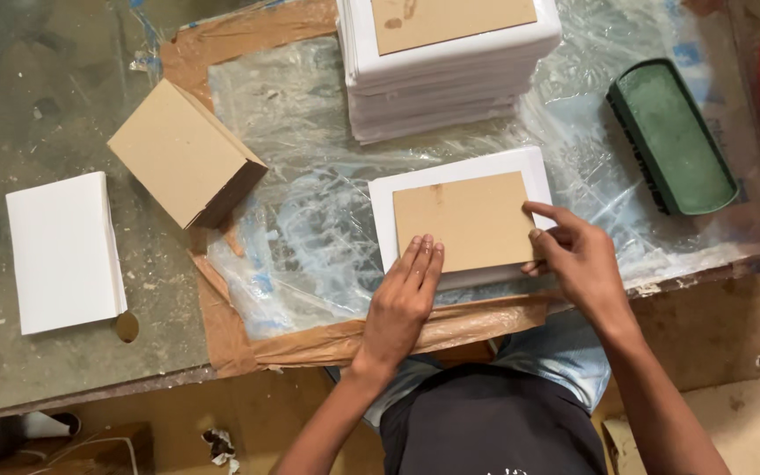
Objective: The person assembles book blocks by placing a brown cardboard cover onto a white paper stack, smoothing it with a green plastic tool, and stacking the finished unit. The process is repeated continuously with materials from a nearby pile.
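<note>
- We look down on a worktable [46, 114] where a brown cardboard rectangle [459, 220] lies centred on a white sheet [459, 180], both resting on crinkled clear plastic film [310, 220].
- Our left hand [402, 303] lies flat, fingers together and stretched out, with its fingertips pressing the cardboard's near edge.
- Our right hand [578, 255] is at the cardboard's right edge, forefinger laid across the corner, the other fingers curled loosely; it grips nothing.
- Just beyond the sheet we see a tall stack of white sheets [442, 88], topped by another brown cardboard piece [450, 19].
- To the left sit a small closed cardboard box [182, 149] and, farther out, a white pad of paper [63, 251].
- At right lies a green oblong tray [675, 136], well apart from the hands.
</note>
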